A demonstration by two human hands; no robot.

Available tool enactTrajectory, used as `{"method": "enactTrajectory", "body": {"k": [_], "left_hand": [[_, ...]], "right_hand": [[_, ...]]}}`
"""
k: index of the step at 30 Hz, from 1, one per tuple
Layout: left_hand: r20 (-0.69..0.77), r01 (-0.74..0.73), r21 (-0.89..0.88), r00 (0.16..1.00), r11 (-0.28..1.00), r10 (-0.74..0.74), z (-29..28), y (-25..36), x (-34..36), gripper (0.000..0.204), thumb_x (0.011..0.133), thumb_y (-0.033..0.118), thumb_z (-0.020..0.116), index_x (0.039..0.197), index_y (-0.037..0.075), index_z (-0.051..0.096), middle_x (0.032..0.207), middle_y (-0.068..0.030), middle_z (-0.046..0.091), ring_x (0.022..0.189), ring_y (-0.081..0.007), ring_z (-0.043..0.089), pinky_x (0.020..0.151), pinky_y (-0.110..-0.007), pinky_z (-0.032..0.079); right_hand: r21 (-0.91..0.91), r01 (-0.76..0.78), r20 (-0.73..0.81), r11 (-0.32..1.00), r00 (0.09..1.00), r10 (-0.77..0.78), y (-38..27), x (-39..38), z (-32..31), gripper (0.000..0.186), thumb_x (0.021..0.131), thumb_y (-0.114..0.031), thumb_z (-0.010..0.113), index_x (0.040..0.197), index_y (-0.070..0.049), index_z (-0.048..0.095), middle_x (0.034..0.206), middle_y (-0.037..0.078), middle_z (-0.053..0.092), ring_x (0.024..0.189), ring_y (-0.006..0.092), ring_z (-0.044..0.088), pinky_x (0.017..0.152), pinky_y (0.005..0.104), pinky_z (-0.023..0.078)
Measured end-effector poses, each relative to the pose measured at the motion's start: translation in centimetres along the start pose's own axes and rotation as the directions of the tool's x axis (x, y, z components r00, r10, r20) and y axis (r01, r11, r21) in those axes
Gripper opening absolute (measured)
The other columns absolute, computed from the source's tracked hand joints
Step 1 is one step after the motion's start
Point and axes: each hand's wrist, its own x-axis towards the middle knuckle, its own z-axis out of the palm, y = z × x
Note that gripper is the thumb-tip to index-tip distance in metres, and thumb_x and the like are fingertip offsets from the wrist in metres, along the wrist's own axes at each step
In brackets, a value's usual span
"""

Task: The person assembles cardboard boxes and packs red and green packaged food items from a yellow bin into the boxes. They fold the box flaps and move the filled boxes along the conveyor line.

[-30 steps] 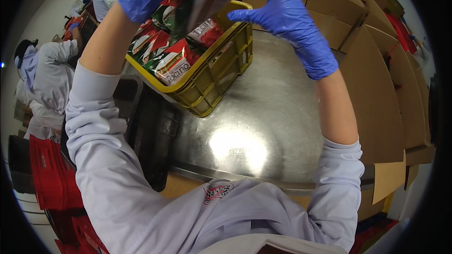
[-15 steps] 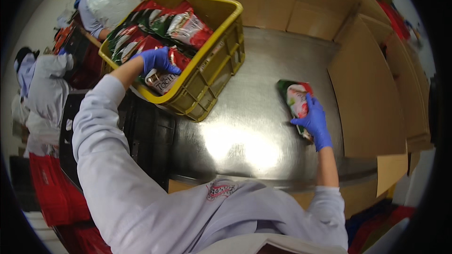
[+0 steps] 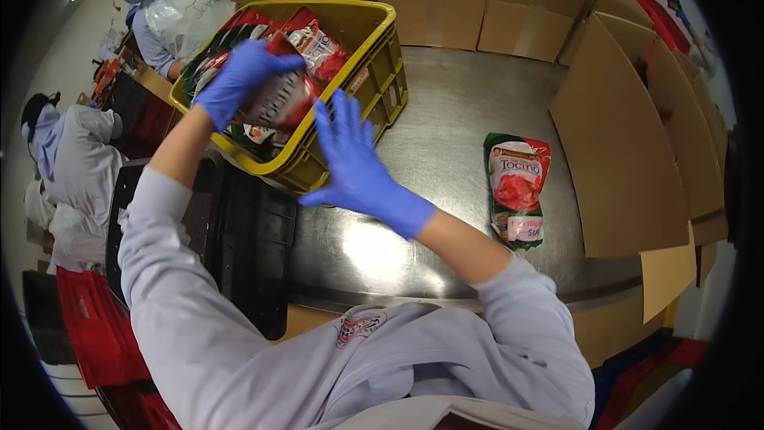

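My left hand [image 3: 248, 80], in a blue glove, grips a red food pouch [image 3: 283, 102] and holds it raised over the yellow crate [image 3: 350, 84]. Motion blurs that pouch a little. More red and green pouches [image 3: 320, 46] fill the crate beneath and behind it. My right hand [image 3: 354, 163], gloved in blue too, is stretched out with fingers spread beside the crate's near right side, holding nothing. On the steel table to the right, one red and green pouch [image 3: 517, 191] lies flat, printed face up.
Open cardboard boxes [image 3: 621, 143] line the right and far edges of the steel table [image 3: 446, 95]. A black crate [image 3: 247, 247] stands at the near left. Two co-workers [image 3: 179, 12] are at the left, one close behind the yellow crate.
My right hand has let go of the pouch on the table and swung left to the crate. My left hand has lifted a pouch up from among the others.
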Motion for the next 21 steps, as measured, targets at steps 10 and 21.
{"method": "enactTrajectory", "body": {"k": [10,21], "left_hand": [[-0.382,-0.237,-0.252,0.915,0.938,0.129,-10.5,8.2,-2.1,0.023,0.078,0.021,0.066,0.095,0.007,0.06,0.076,-0.0007,0.06,0.061,-0.0088,0.055,0.055,-0.023,0.043],[-0.004,-0.412,-0.353,0.899,0.84,0.439,1.5,15.8,-9.5,0.021,0.068,0.006,0.072,0.086,0.003,0.062,0.075,-0.0009,0.062,0.063,-0.0069,0.054,0.058,-0.022,0.044]], "right_hand": [[0.03,-0.145,-0.056,0.989,0.988,0.146,1.6,7.5,2.1,0.135,0.041,-0.06,0.077,0.137,0.004,0.007,0.137,0.036,-0.007,0.128,0.0513,-0.005,0.099,0.0644,0.008],[-0.453,-0.761,0.188,0.464,0.427,0.884,23.5,-14.9,-14.7,0.095,0.055,-0.074,0.058,0.125,-0.011,0.048,0.133,0.013,0.041,0.123,0.0326,0.037,0.103,0.0575,0.012]]}}
